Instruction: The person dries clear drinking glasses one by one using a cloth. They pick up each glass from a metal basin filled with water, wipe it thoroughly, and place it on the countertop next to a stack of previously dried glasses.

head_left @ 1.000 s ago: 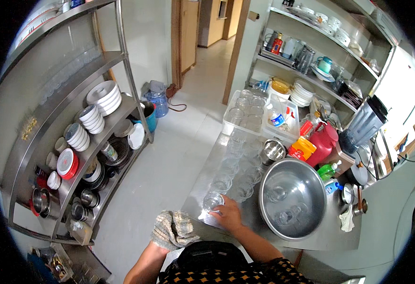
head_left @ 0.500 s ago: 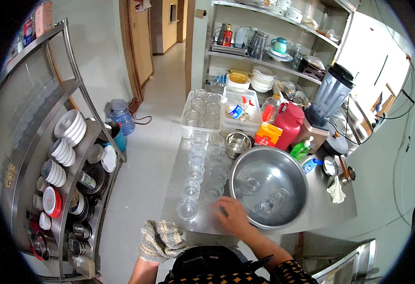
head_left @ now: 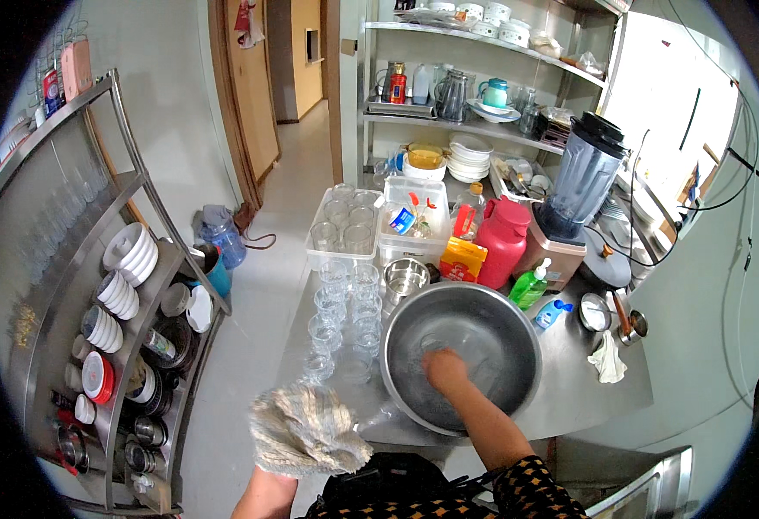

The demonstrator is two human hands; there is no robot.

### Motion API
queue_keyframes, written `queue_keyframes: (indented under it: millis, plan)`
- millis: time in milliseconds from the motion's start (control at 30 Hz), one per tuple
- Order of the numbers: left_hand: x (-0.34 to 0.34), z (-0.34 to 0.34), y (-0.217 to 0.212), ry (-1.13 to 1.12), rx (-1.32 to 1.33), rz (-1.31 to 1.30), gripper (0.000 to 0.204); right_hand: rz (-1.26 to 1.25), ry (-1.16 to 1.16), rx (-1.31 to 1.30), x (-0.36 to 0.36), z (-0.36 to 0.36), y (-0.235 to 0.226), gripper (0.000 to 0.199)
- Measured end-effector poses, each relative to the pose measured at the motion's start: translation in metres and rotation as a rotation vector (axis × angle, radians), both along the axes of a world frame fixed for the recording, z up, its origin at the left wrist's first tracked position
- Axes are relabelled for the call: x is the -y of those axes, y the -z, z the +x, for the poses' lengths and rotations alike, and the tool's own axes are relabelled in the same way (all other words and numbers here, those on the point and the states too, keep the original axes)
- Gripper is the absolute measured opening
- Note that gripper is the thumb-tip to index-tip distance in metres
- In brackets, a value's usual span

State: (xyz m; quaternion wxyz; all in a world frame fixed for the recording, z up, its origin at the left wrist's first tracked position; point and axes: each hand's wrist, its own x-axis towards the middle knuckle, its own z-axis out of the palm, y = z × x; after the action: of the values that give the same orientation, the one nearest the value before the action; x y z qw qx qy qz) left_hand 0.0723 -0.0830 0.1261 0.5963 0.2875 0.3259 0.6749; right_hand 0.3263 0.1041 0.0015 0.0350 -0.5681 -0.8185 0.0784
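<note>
A beige-and-grey towel (head_left: pixel 306 432) is bunched in my left hand (head_left: pixel 274 481) at the table's near edge. Its folds hide the fingers. My right hand (head_left: pixel 446 372) reaches down into a wide steel basin (head_left: pixel 397 394), its fingers curled on a clear drinking glass (head_left: pixel 432 342). The hand and arm cover part of the basin's bottom, so any other glasses there are hard to make out. Left of the basin, clear drinking glasses (head_left: pixel 325 329) stand in two rows on the steel table.
Behind the rows are a plastic bin of glasses (head_left: pixel 342 227), a second bin (head_left: pixel 412 246) and a steel pot (head_left: pixel 406 275). A red jug (head_left: pixel 503 242), green bottle (head_left: pixel 529 285) and blender (head_left: pixel 583 177) stand beyond the basin. A dish rack (head_left: pixel 159 294) is at left.
My right hand has moved from beside the glass rows into the basin, onto a glass. The towel in my left hand has risen and spread wider. The view has shifted slightly.
</note>
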Motion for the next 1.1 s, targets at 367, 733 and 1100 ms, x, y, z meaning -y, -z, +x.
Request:
queue_keyframes:
  millis: [367,733,1100]
  plan:
    - [-0.075,0.067,-0.049,-0.042,0.216,0.134,0.041,-0.881,0.473,-1.798,0.004,0.056,-0.037,0.014]
    - [-0.110,0.098,-0.074,-0.024,0.203,0.194,0.039,-1.006,0.233,-2.445,0.019,0.077,-0.060,0.012]
    - [-0.099,0.144,-0.070,0.111,0.228,0.152,0.037,-0.833,0.304,-2.455,0.036,0.070,-0.081,0.012]
